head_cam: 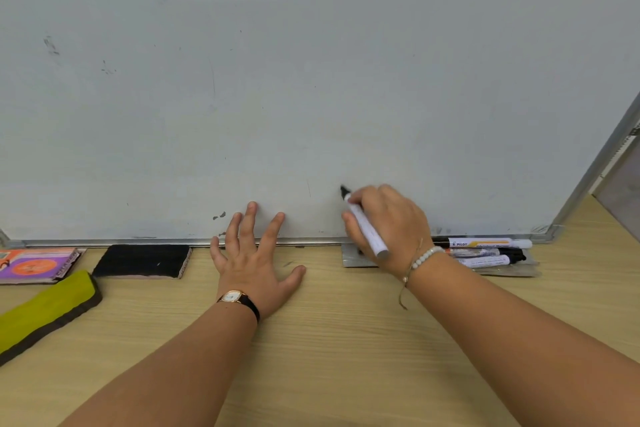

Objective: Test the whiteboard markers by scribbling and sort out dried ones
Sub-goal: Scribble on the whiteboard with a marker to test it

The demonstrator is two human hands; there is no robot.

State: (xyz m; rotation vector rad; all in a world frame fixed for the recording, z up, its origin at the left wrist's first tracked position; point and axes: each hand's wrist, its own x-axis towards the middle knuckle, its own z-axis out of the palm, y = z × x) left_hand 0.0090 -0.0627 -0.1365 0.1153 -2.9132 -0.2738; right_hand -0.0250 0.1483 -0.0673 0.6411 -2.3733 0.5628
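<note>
while the right grip curls around a white marker, the marker's black tip meets the whiteboard just ahead of the knuckles, and its barrel slants back toward the wrist. the left grip lies flat and spread, just left of the right one. its palm is on the wooden surface, its fingertips reach over the board's lower frame, and it holds nothing. just right of the right grip, spare markers lie side by side on a grey tray along the board's edge. well left of the left grip sit a black eraser, an orange and purple eraser and a yellow-green eraser.
</note>
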